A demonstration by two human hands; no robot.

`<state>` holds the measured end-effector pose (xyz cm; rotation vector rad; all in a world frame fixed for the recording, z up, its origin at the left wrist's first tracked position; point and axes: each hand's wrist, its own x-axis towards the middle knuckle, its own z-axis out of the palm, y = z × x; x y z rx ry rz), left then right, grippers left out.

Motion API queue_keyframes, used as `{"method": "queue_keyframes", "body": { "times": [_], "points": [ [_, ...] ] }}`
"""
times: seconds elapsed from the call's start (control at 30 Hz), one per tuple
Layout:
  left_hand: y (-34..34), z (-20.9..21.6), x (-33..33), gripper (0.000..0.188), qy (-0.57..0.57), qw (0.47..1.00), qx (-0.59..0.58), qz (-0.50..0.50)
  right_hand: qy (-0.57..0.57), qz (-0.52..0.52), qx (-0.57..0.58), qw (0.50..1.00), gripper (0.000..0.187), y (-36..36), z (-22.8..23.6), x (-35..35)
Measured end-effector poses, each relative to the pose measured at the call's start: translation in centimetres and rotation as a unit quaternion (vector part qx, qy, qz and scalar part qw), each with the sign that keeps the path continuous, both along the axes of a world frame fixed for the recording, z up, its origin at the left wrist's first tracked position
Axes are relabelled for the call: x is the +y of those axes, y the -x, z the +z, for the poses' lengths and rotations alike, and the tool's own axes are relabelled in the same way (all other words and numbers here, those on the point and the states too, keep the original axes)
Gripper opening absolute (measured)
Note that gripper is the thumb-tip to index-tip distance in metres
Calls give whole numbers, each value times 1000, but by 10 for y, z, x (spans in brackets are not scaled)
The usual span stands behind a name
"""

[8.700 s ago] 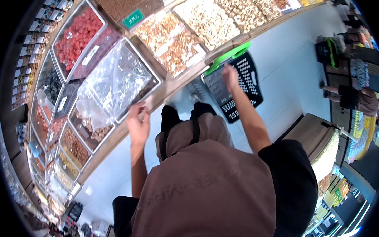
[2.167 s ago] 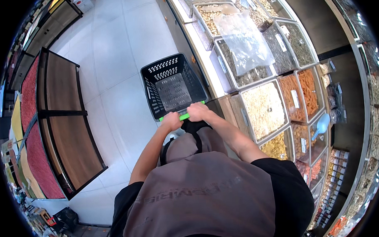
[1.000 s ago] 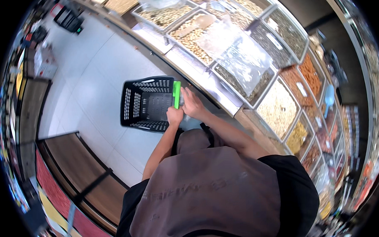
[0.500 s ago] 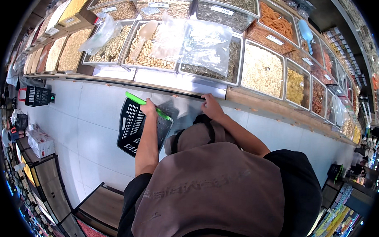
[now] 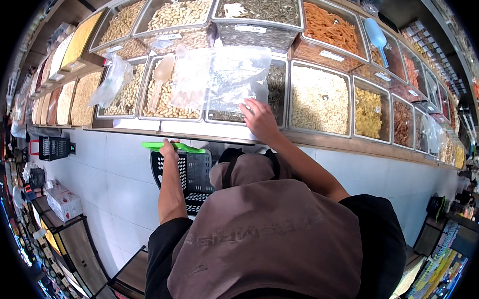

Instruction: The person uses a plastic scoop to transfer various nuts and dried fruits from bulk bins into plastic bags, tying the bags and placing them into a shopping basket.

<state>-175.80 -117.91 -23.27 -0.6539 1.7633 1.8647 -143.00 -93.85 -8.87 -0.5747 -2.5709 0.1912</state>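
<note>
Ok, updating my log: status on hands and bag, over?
Left hand closed on basket handle. Right hand at lower edge of clear bag, grip unclear. Bag partly covers dark seeds.

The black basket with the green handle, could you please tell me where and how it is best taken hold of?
Probably by the green handle, near its middle, with an overhand grip from above. It is a long, slim bar running left to right along the far side of the black basket, exposed from above, and the left hand holds it there.

Left hand (image 5: 167, 148) around a green basket handle (image 5: 189, 148), right hand (image 5: 259, 119) at a clear plastic bag (image 5: 238, 76).
</note>
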Motion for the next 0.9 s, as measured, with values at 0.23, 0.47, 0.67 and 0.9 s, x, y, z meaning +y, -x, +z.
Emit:
{"method": "queue_keyframes", "body": {
  "times": [0.23,0.47,0.67,0.9],
  "points": [
    [2,12,25,23,38,999,4,-38,31,15,-1,999,37,14,-26,16],
    [4,49,22,59,140,954,-77,-255,72,143,64,985,22,58,-5,-10],
    [7,106,6,53,158,929,-7,-334,84,224,121,963,22,97,41,-23],
    [78,139,37,67,-148,947,-70,-277,172,285,65,941,15,128,39,-36]
  ]
}}
